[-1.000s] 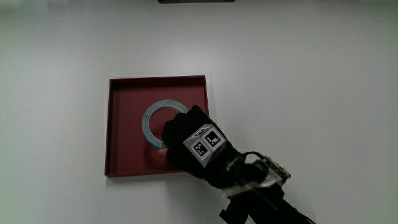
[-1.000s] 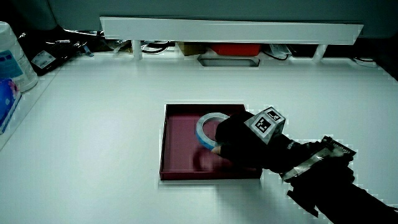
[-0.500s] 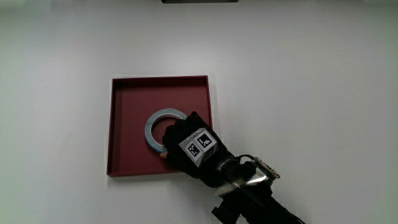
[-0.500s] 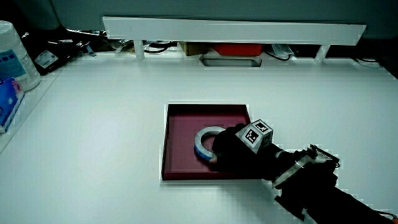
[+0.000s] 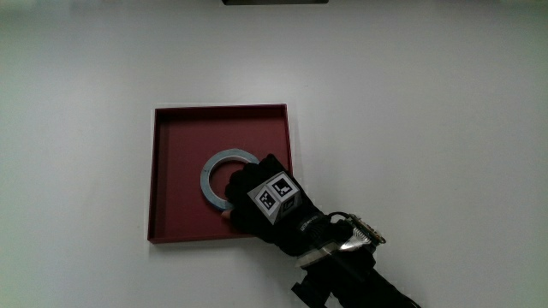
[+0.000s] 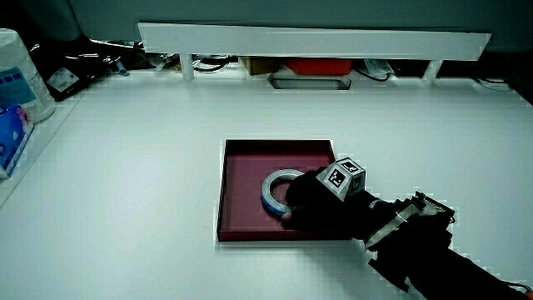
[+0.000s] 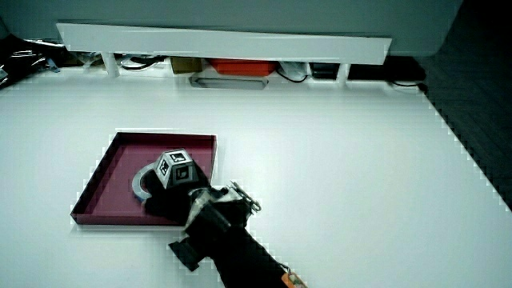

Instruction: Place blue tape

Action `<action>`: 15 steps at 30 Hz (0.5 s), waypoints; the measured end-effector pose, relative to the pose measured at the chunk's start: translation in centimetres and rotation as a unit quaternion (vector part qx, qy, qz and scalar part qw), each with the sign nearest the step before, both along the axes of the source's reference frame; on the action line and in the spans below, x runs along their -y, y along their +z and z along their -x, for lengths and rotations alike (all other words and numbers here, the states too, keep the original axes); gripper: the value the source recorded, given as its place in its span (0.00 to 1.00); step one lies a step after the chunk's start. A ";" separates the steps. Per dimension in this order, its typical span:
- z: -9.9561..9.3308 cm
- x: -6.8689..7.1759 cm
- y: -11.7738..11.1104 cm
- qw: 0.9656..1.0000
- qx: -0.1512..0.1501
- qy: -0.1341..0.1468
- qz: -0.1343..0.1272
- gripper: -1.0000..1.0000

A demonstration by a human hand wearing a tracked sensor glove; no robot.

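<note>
Black glove hand (image 5: 257, 205) sits over the tape (image 5: 217, 174) inside the tray (image 5: 171, 128), forearm (image 5: 351, 278) running back toward the person. Fingers curled down on the part of the ring nearest the person; cannot tell whether they actually grip it or just rest on top. Tape is a blue ring lying flat on the tray floor, roughly mid-tray, with most of it sticking out from under the fingers, away from the person.

Main view: ring's open centre shows tray floor, cube (image 5: 276, 197) on the back of the hand faces up.

In a side view, tape (image 6: 273, 185) shows its blue side wall, flat on the floor, hand (image 6: 321, 204) low over it. In a side view, hand (image 7: 172, 192) and cube (image 7: 178, 169) hide most of the tape (image 7: 141, 184), only a sliver shows.

Both side views show the partition (image 6: 312, 39) with clutter (image 6: 312, 67) under it; one shows containers (image 6: 18, 92) at the table (image 6: 125, 150) edge.
</note>
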State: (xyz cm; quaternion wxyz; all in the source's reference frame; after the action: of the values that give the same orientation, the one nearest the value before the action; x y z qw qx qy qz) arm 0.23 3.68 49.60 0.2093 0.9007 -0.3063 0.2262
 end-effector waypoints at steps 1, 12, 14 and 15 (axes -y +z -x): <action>0.0 0.0 0.1 1.000 -0.001 0.002 0.002 0.36; -0.9 0.4 0.1 0.999 0.029 0.018 0.025 0.21; -1.2 0.5 -0.2 0.998 0.040 0.022 0.031 0.18; -1.3 0.5 -0.6 0.998 0.046 0.022 0.034 0.17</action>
State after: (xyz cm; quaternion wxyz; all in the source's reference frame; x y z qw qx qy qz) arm 1.52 3.13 49.05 0.2209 0.8883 -0.2874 0.2820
